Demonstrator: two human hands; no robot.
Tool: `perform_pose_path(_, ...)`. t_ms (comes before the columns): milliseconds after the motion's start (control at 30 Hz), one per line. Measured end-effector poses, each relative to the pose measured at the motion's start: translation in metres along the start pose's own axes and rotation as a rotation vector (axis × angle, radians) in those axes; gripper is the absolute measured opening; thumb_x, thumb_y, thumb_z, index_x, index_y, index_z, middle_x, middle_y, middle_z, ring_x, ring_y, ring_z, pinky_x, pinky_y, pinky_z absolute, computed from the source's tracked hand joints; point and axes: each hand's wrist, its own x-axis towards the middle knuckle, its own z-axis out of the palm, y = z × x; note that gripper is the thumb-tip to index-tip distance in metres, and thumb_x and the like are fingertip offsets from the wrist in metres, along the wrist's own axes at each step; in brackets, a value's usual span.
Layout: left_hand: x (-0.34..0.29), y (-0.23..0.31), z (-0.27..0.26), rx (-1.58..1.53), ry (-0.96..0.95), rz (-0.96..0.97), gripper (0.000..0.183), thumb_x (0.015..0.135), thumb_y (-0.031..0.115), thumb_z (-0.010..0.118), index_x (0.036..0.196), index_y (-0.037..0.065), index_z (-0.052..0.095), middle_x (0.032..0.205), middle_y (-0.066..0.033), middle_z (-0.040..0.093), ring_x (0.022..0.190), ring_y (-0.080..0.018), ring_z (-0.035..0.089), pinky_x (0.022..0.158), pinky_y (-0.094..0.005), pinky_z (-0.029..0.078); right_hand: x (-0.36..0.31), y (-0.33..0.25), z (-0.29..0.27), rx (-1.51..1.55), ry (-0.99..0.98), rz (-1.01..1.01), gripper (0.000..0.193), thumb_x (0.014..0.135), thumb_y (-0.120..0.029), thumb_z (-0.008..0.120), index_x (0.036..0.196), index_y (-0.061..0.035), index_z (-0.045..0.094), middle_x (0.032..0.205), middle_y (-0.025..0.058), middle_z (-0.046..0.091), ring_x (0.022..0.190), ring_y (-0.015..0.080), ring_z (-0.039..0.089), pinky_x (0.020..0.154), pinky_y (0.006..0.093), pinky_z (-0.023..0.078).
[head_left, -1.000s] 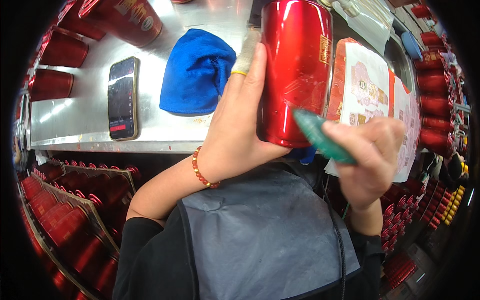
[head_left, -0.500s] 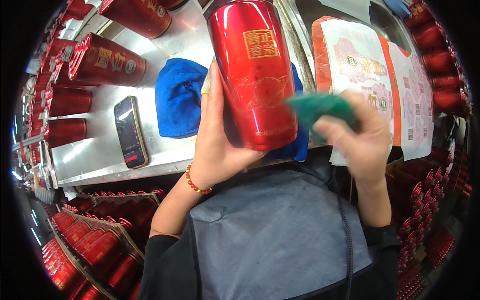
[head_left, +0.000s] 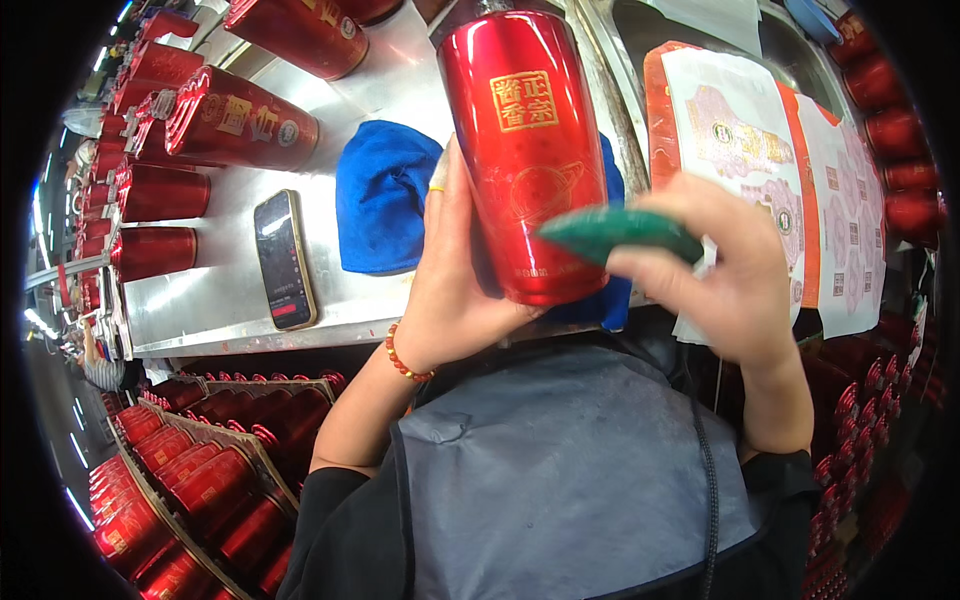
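A glossy red bottle (head_left: 535,150) with gold characters and a ringed-planet drawing stands tilted in front of me. My left hand (head_left: 455,270) is wrapped round its left side and base, with a yellow-edged wrap on one fingertip. Between the thumb and fingers of my right hand (head_left: 735,260) is a green scraper-like pad (head_left: 625,235), flat and pointed at its left end. Its tip lies over the lower front of the bottle, by the planet drawing; whether it touches cannot be made out. Behind the bottle lies a blue cloth (head_left: 385,195), bunched up on the metal table.
A phone (head_left: 284,258) lies on the metal table (head_left: 230,330) at left. More red bottles (head_left: 245,118) stand beyond it, and crates of them (head_left: 185,470) are at lower left. Printed sheets (head_left: 735,130) rest at right, beside a metal sink (head_left: 640,30). A grey apron (head_left: 560,460) covers my lap.
My right hand has brought the green pad leftward, over the bottle's front. The left hand still holds the bottle. The whole view has shifted slightly.
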Motion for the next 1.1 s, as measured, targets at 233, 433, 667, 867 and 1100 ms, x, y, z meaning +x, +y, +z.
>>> perform_pose_path(233,0.0,-0.001,0.0,0.029,0.029,0.025,0.129,0.067,0.027,0.094,0.16,-0.005,0.009,0.157,-0.0254,0.031,0.146,-0.0395,0.033,0.119,-0.0466,0.029,0.031,-0.022,-0.008,-0.172,-0.225,-0.126,0.024,0.085,-0.003,0.077,0.108,-0.0028,0.072,0.089,0.0085,0.068,0.078,0.015,0.062,0.068,0.027,0.047)
perform_pose_path(433,-0.001,0.001,0.005,0.013,0.1,0.05,0.124,0.065,0.027,0.096,0.16,-0.002,0.02,0.162,-0.0232,0.028,0.151,-0.0376,0.028,0.122,-0.046,0.027,0.067,-0.016,-0.025,-0.476,-0.104,-0.306,0.022,0.085,-0.002,0.074,0.107,-0.0019,0.072,0.093,0.0108,0.068,0.083,0.0226,0.065,0.075,0.0324,0.05)
perform_pose_path(667,0.003,0.005,0.002,0.079,0.154,0.133,0.131,0.066,0.022,0.095,0.16,-0.005,0.008,0.155,-0.0302,0.032,0.143,-0.0437,0.038,0.116,-0.0462,0.036,0.09,-0.028,-0.013,-0.361,-0.344,-0.445,0.024,0.081,0.002,0.073,0.104,-0.002,0.074,0.09,0.0097,0.069,0.081,0.0225,0.066,0.073,0.0318,0.051)
perform_pose_path(867,-0.001,0.01,0.003,0.077,0.162,0.089,0.128,0.067,0.021,0.093,0.16,-0.006,0.009,0.154,-0.031,0.033,0.14,-0.0452,0.04,0.114,-0.0468,0.036,0.096,-0.032,-0.013,-0.461,-0.343,-0.439,0.029,0.075,0.002,0.076,0.102,-0.0045,0.074,0.083,0.0096,0.065,0.081,0.0244,0.064,0.071,0.0353,0.05)
perform_pose_path(1100,-0.001,0.014,0.006,0.108,0.127,0.05,0.127,0.066,0.02,0.094,0.16,-0.005,0.012,0.158,-0.0301,0.029,0.144,-0.0458,0.034,0.118,-0.0482,0.032,0.076,-0.047,0.006,-0.435,-0.374,-0.433,0.018,0.079,-0.011,0.077,0.096,-0.0115,0.072,0.078,0.0063,0.062,0.074,0.0254,0.065,0.064,0.0361,0.05)
